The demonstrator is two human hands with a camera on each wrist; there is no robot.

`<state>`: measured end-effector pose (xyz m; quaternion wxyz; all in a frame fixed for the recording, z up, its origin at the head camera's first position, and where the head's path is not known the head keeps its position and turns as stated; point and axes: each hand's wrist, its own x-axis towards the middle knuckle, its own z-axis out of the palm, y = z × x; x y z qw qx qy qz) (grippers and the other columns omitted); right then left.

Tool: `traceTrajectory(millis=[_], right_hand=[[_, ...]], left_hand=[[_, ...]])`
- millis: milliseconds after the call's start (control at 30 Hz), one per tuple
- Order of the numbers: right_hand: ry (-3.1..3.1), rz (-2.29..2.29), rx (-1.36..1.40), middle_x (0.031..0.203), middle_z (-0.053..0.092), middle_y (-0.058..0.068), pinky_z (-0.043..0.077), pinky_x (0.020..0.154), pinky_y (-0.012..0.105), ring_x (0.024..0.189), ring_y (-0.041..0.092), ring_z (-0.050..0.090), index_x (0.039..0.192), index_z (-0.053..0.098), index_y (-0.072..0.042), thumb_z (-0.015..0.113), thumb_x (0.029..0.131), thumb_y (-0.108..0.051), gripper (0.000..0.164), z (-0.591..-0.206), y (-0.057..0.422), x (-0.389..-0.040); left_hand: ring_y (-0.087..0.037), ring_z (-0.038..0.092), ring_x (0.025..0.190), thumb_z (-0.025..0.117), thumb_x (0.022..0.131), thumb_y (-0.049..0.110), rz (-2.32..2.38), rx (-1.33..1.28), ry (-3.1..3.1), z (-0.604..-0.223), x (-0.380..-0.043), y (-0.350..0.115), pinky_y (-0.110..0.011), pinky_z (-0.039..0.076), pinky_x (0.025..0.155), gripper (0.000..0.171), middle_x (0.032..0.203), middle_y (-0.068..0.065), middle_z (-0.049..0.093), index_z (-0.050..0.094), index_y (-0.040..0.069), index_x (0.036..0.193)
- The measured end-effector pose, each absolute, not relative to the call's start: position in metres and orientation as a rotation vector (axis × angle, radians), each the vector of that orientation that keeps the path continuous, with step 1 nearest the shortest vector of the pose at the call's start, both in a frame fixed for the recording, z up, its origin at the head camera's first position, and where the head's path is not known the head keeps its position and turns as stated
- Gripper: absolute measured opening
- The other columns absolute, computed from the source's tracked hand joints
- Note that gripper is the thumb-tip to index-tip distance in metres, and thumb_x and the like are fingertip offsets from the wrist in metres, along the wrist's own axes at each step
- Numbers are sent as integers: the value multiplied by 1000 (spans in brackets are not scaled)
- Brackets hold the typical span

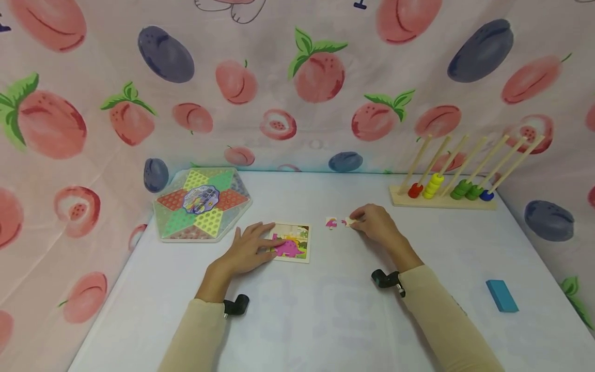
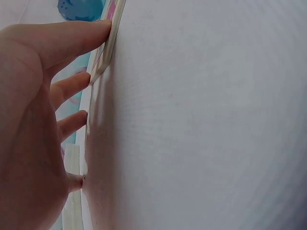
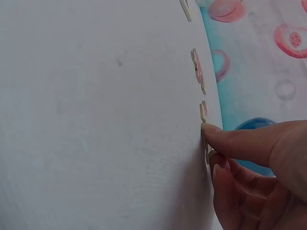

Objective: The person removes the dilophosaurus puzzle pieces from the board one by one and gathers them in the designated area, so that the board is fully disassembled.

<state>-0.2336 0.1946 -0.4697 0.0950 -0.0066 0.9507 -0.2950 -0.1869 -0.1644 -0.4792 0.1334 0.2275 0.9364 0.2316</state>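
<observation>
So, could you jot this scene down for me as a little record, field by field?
Left hand: touching the pink dinosaur puzzle
Right hand: pinching a small puzzle piece
Between the hands: a loose piece with pink on it
Back left: hexagonal game board
Back right: wooden peg stand with red, yellow, green and blue beads
Front right: blue block
Backdrop: fruit-print cloth

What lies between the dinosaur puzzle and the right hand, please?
In the head view, a loose piece with a pink print lies between the dinosaur puzzle and the right hand, beside another piece which that hand pinches.
</observation>
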Motion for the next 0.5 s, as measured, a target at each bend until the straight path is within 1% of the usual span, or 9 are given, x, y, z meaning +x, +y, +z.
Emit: traceTrajectory(millis=[100, 300, 400, 500], right_hand=[[2817, -882, -28, 124, 70, 17, 51, 98, 48, 113, 31, 59, 115, 75, -7, 74, 92, -15, 24, -470, 196, -234], [2753, -913, -99, 126, 69, 17, 47, 108, 54, 125, 35, 58, 119, 73, -7, 69, 96, -18, 27, -466, 202, -234], [2744, -919, -126, 127, 68, 16, 50, 105, 51, 120, 34, 59, 123, 70, -9, 67, 97, -21, 29, -459, 200, -235], [2779, -921, -163, 127, 67, 16, 54, 97, 48, 114, 33, 62, 127, 68, -10, 67, 98, -24, 33, -451, 197, -238]], left_hand=[[-39, 16, 159, 63, 99, 33, 670, 658, 2713, -479, -187, -165, -79, -4, 119, 41, 168, -4, 32, 63, 32, 139], [-39, 17, 159, 63, 98, 34, 674, 659, 2713, -479, -186, -164, -80, -2, 119, 40, 168, -4, 33, 65, 32, 138], [-39, 17, 159, 64, 98, 34, 669, 655, 2713, -480, -187, -164, -80, -2, 119, 40, 168, -3, 33, 64, 33, 138], [-38, 16, 160, 63, 98, 35, 659, 656, 2716, -479, -188, -164, -79, -3, 120, 40, 169, -3, 32, 64, 33, 138]])
